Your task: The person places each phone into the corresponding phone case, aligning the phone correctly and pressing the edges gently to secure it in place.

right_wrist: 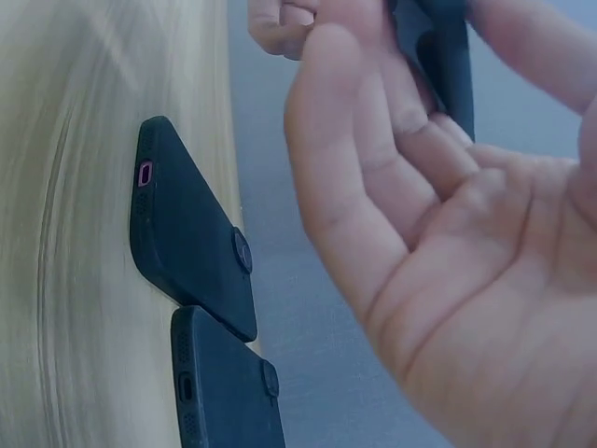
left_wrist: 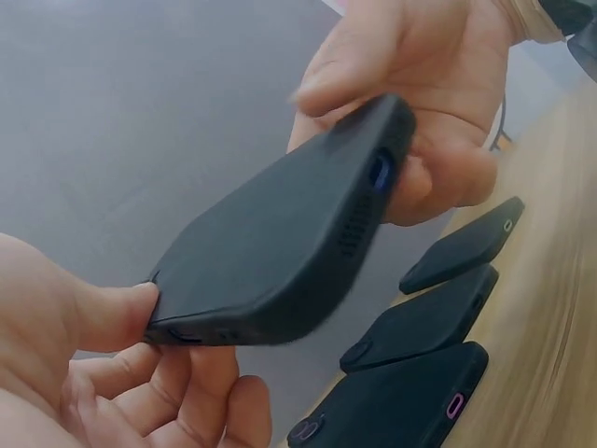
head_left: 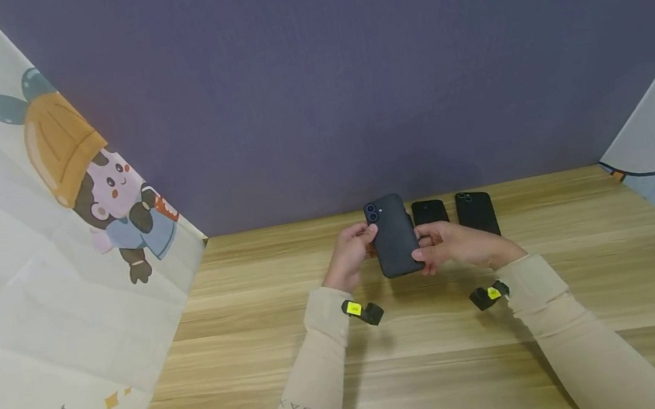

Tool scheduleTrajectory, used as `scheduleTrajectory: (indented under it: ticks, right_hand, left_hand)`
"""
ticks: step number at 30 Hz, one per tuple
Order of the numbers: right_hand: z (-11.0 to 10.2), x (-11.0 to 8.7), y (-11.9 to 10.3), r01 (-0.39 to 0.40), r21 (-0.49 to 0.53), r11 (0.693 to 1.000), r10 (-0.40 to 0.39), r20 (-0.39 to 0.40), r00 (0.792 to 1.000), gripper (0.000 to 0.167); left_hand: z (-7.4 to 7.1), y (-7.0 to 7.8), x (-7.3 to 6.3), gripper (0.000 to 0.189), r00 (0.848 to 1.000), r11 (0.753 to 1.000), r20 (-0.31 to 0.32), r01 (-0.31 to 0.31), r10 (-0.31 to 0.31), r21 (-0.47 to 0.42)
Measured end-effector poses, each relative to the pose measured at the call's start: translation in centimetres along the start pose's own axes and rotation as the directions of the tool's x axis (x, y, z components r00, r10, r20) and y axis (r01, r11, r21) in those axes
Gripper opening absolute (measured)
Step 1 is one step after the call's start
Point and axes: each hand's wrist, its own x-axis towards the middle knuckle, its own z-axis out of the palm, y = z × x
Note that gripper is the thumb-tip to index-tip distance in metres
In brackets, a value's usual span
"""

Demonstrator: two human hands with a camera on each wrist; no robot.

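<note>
A phone in a matte black case point(head_left: 396, 240) is held up above the table between my two hands, its back with two camera lenses facing me. My left hand point(head_left: 350, 255) pinches its left edge beside the lenses. With the thumb on the back and the fingers behind, my right hand point(head_left: 456, 245) grips the lower right corner. In the left wrist view, the case point(left_wrist: 266, 219) shows a bottom port opening with blue inside. Only a dark sliver of the case point(right_wrist: 452, 65) appears in the right wrist view, mostly hidden by the fingers.
Behind the hands, a black phone point(head_left: 429, 212) and another black phone point(head_left: 476, 211) lie on the wooden table point(head_left: 246, 344). The left wrist view adds a third black phone point(left_wrist: 462, 247) in that row. A dark panel point(head_left: 351, 83) rises along the table's back edge.
</note>
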Motion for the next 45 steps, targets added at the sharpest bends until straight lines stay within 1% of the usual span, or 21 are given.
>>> scheduleTrajectory:
  ticks: [4, 7, 13, 18, 23, 27, 31, 34, 38, 42, 45]
  right_hand:
    - [-0.1, 0.2, -0.1, -0.051, 0.001, 0.999, 0.051, -0.07, 0.996, 0.049]
    - [0.0, 0.4, -0.1, -0.051, 0.024, 0.998, 0.053, -0.11, 0.993, 0.048]
    - [0.3, 0.5, -0.2, -0.05, 0.033, 0.998, 0.055, -0.156, 0.986, 0.042]
    - [0.5, 0.3, -0.4, -0.058, 0.033, 0.998, 0.063, -0.185, 0.981, 0.04]
    - [0.4, 0.3, -0.4, -0.068, 0.034, 0.997, 0.073, -0.197, 0.978, 0.04]
    - [0.3, 0.4, -0.2, -0.071, 0.044, 0.996, 0.079, -0.204, 0.976, 0.041]
    - [0.3, 0.5, 0.0, -0.073, 0.042, 0.996, 0.08, -0.211, 0.974, 0.041]
    - [0.4, 0.7, 0.1, -0.092, 0.029, 0.995, 0.096, -0.204, 0.974, 0.039]
    - [0.3, 0.8, 0.3, -0.11, 0.011, 0.994, 0.11, -0.169, 0.979, 0.034]
    - [0.2, 0.8, 0.3, -0.104, 0.01, 0.995, 0.104, -0.151, 0.983, 0.029]
    - [0.2, 0.7, 0.3, -0.102, 0.012, 0.995, 0.103, -0.15, 0.983, 0.031]
  left_hand:
    - [0.1, -0.1, 0.0, 0.02, 0.999, 0.999, 0.035, 0.005, -0.007, 0.047]
    - [0.1, -0.2, 0.0, 0.023, 0.999, 0.997, 0.053, 0.008, -0.012, 0.074]
    - [0.2, -0.4, 0.0, 0.023, 0.997, 0.997, 0.065, 0.025, -0.029, 0.067]
    - [0.1, -0.2, -0.1, 0.022, 0.991, 0.997, 0.118, 0.057, -0.063, 0.053]
    - [0.0, -0.2, 0.0, 0.021, 0.984, 0.995, 0.156, 0.08, -0.089, 0.064]
    - [0.0, -0.2, 0.1, 0.021, 0.978, 0.991, 0.176, 0.098, -0.114, 0.094]
    - [-0.2, -0.2, 0.1, 0.025, 0.974, 0.987, 0.189, 0.102, -0.125, 0.125]
    - [-0.4, -0.2, 0.0, 0.028, 0.975, 0.987, 0.188, 0.091, -0.116, 0.135]
    - [-0.8, 0.0, -0.1, 0.027, 0.979, 0.988, 0.174, 0.082, -0.104, 0.132]
    - [-1.1, 0.1, -0.1, 0.027, 0.981, 0.988, 0.163, 0.081, -0.103, 0.133]
    - [-1.2, 0.0, 0.0, 0.027, 0.983, 0.987, 0.155, 0.081, -0.103, 0.138]
